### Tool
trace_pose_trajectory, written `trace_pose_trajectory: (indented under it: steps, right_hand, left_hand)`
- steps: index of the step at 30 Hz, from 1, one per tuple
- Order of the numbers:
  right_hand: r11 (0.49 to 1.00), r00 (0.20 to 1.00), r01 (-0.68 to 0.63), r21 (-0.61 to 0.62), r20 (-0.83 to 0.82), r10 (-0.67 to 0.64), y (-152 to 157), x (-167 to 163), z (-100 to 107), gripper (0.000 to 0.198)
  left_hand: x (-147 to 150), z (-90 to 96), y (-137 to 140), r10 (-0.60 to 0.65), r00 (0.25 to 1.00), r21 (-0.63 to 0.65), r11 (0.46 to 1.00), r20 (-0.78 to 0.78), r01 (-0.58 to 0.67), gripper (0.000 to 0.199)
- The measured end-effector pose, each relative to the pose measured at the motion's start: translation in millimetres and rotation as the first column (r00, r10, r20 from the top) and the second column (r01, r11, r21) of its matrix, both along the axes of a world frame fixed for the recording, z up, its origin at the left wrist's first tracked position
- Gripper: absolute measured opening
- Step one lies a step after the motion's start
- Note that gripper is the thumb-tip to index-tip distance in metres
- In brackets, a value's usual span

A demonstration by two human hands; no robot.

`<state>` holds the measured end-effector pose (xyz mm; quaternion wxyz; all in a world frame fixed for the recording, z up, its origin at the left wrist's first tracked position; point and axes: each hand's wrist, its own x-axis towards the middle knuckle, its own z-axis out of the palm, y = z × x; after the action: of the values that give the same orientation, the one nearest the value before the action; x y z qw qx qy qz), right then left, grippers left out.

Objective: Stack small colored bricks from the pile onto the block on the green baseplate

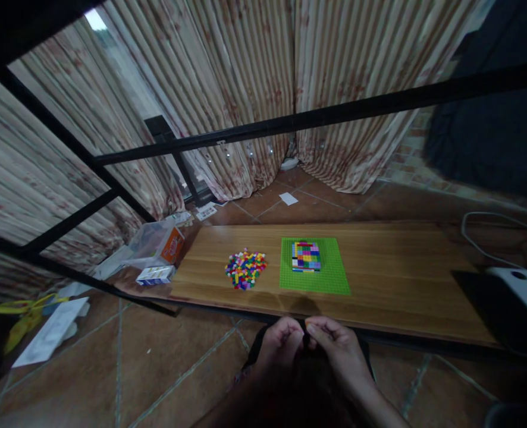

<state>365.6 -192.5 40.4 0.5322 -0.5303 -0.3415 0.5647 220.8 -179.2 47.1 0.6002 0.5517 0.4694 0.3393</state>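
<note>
"Hands first, since they're closest — my left hand point(282, 342) and right hand point(337, 345) are side by side at the near edge of the wooden table point(392, 273), fingertips nearly meeting."

"Holding anything?"

"Right thumb and index are pinched on what looks like a small orange piece point(307, 323). Left fingers are curled in against the thumb, but it's too dark in there — can't tell if they've got something."

"ok and where's the build?"

"Multicoloured brick build point(306, 257) sits on the green baseplate point(335, 280), toward its far left part, just beyond my hands. Loose brick pile point(245, 270) is on the wood left of the plate, near it but not touching."

"What else is around?"

"White-and-blue box point(155, 275) near the table's left end, with a clear plastic tub point(150, 244) just behind it. There's a white device point(520, 291) over at the right end, and striped curtains point(245, 77) hang past the far side."
</note>
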Motion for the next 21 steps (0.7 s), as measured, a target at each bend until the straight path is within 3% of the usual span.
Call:
trace_pose_trajectory:
  steps: [3, 7, 11, 17, 21]
  right_hand:
    - [0.991, 0.984, 0.129, 0.032, 0.121, -0.132, 27, 11, 0, 0.031]
    - [0.962, 0.900, 0.201, 0.182, 0.355, -0.255, 74, 25, -1, 0.027]
    - [0.945, 0.781, 0.163, 0.283, 0.549, -0.299, 111, 27, -5, 0.022]
    - [0.952, 0.574, 0.056, 0.299, 0.771, -0.276, 130, 22, -4, 0.019]
    - [0.957, 0.581, 0.060, 0.285, 0.770, -0.265, 132, 23, -3, 0.018]
  left_hand:
    - [-8, -3.8, 9, 0.056, 0.998, -0.023, 0.998, -0.035, -0.057, 0.029]
    - [-30, -7.6, 20, 0.191, 0.980, 0.020, 0.982, -0.055, -0.190, 0.028]
    - [-57, -11.7, 33, 0.326, 0.942, 0.038, 0.945, -0.080, -0.324, 0.025]
    - [-81, -13.3, 53, 0.363, 0.913, 0.153, 0.928, -0.183, -0.339, 0.024]
    - [-90, -6.7, 69, 0.371, 0.894, 0.218, 0.921, -0.249, -0.322, 0.024]
